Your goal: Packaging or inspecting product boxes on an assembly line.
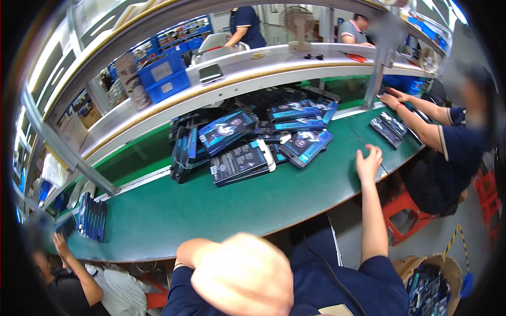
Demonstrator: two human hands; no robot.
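My right hand [370,162] reaches over the right part of the green table, fingers bent and apart, with nothing in it. On its left, nearer the middle, lies a blue and black flat box [307,148] at the front of a big loose pile. My left hand [243,276] is raised close to the camera at the lower middle, large and blurred. Its fingers cannot be made out. A dark flat box [240,164] with its back face up lies before the pile, and another box [226,131] leans above it.
A co-worker's hands [396,100] are by dark packages [389,129] at the right. At the far left, another person's hand [60,245] is near a row of upright boxes [92,217]. A shelf holds blue bins [163,76]. A filled carton [448,268] stands lower right.
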